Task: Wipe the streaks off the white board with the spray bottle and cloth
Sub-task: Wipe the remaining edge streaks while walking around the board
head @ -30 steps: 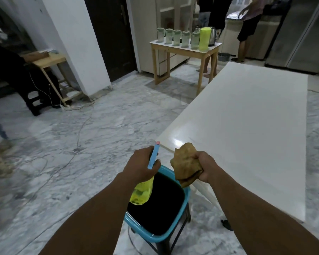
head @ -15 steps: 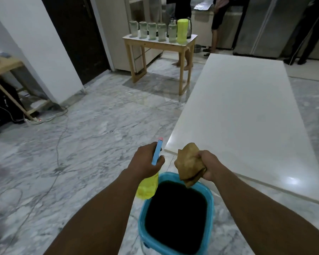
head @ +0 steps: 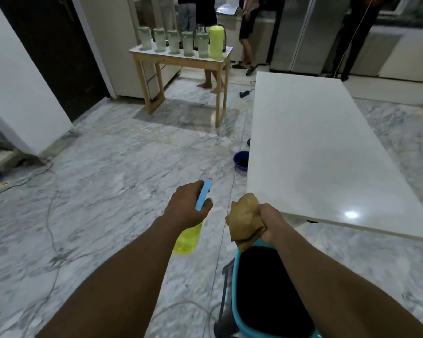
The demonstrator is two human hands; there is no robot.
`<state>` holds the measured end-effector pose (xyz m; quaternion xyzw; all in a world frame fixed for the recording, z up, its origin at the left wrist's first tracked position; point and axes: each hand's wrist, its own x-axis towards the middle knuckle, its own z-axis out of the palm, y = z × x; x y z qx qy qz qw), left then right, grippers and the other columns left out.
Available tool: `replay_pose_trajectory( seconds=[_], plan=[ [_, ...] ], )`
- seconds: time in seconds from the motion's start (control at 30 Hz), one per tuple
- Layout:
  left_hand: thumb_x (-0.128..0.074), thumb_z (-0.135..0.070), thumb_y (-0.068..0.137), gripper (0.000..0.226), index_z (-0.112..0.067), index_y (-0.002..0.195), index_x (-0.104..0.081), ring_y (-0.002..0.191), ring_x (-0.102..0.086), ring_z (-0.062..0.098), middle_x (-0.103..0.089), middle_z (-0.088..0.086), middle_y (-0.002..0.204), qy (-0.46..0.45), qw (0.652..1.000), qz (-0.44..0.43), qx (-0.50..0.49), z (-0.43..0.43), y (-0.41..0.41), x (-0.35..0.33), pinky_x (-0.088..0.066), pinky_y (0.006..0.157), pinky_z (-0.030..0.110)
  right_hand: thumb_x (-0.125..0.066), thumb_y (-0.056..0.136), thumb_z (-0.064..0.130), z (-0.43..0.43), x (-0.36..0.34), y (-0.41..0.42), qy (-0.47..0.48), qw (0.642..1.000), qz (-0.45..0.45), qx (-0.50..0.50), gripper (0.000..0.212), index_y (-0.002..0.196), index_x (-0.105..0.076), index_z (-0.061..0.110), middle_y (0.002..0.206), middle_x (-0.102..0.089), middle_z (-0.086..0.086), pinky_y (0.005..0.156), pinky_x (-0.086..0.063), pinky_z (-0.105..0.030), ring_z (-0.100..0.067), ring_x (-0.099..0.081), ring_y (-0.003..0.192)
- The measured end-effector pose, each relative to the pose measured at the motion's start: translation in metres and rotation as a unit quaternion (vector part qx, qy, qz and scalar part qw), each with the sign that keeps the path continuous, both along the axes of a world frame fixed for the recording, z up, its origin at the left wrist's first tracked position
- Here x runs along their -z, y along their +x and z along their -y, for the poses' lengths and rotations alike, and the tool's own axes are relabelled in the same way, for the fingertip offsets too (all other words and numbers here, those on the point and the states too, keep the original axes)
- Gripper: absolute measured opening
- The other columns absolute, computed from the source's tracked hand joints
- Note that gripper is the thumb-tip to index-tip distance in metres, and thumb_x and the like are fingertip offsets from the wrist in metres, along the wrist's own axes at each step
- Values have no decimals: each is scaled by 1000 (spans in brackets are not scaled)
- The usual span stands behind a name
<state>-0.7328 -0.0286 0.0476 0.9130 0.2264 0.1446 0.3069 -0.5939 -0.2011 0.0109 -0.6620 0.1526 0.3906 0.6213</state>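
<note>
While you stand at the near corner of the board: both your forearms reach forward, each hand loaded
Left hand (head: pixel 187 207): your fingers are wrapped tight around the neck of the spray bottle (head: pixel 189 230); its blue trigger head points forward and up past your knuckles, pink tip at the far end, and the yellow translucent body hangs below your palm, clear of the floor
Right hand (head: pixel 270 222): you have it fisted around the cloth (head: pixel 246 222), a crumpled tan-brown wad bulging out to the left of your fist; the cloth is in the air, just short of the board's near-left corner and not touching it
White board (head: pixel 327 152): a long glossy slab lying flat, raised off the floor, running away from you on the right side of the view; one bright light reflection near its close edge; you cannot make out streaks from this angle
Blue bin (head: pixel 235 289): directly under your right forearm, dark inside, with a dark metal frame on its left side
Blue bowl (head: pixel 241 161): on the floor, partly tucked under the board's left edge
Floor (head: pixel 108 191): grey-veined marble, thin cables trailing across the left half
Wooden table (head: pixel 181 61): beyond the board to the left, carrying a row of pale jars (head: pixel 174 41) and a lime-green container (head: pixel 216 41)
Far background: legs of several people standing near cabinets
</note>
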Motion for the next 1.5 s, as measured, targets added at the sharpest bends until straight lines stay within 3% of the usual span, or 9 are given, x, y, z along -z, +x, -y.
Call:
replay_pose_trajectory(
  seconds=[0.17,0.4,0.6,0.77,0.87,0.97,1.13,1.23,1.5],
  plan=[
    [-70,-23,93,22,-9,110,-67,83,-68,31,-72,12,93,-23,1000,-3,19,-24,3,3,-56,75,43,-40,96,4,-16,6,9,-13,999,4,30,19,104,-56,-3,104,-62,-19,67,-49,-37,-27,-60,85],
    [-70,-24,93,20,-11,107,-67,81,-68,27,-71,8,90,-36,997,-20,62,-74,49,12,-56,74,40,-45,96,8,-58,20,36,-46,997,-4,59,21,111,-55,-3,99,-62,-18,80,-49,-41,-32,-59,88],
    [-71,-22,93,23,-8,110,-67,79,-67,29,-71,11,93,-23,991,-44,127,-123,135,25,-57,76,46,-43,97,7,-93,39,95,-20,993,-36,107,12,95,-54,2,101,-59,-16,82,-48,-45,-31,-57,95],
    [-69,-21,94,23,-5,110,-66,82,-66,31,-71,15,97,-14,983,-53,172,-155,219,20,-54,76,44,-40,96,3,-102,32,155,5,984,-28,176,16,93,-56,1,101,-61,-18,80,-51,-43,-30,-60,88],
    [-69,-21,94,23,-4,109,-66,79,-64,29,-71,14,94,-3,975,-52,215,-160,257,23,-53,73,44,-41,96,4,-95,27,176,15,977,-27,213,22,106,-59,-2,104,-65,-20,79,-54,-45,-34,-64,95],
    [-68,-20,94,23,-6,113,-66,78,-62,24,-71,11,95,-7,959,-62,275,-160,312,22,-48,67,35,-43,97,6,-85,28,201,27,957,-21,289,23,110,-60,-2,97,-66,-19,78,-53,-43,-31,-65,91],
    [-68,-25,96,29,-8,119,-65,90,-68,28,-72,9,102,-7,921,-57,386,-143,389,29,-56,81,40,-48,96,5,-74,29,213,40,913,-18,405,12,96,-60,2,95,-66,-18,74,-53,-40,-29,-64,83],
    [-68,-28,95,30,-9,119,-64,90,-68,30,-71,10,100,7,888,-39,459,-132,438,31,-52,78,37,-52,95,7,-72,33,217,33,876,-22,481,12,99,-62,2,99,-68,-18,76,-54,-40,-29,-66,85],
    [-62,-42,86,42,-11,114,-66,78,-66,30,-72,10,94,-35,809,-31,586,-83,500,43,-56,77,46,-57,88,14,-73,57,193,-29,793,-40,607,20,102,-67,4,102,-72,-17,94,-55,-47,-32,-68,98]
  ],
)
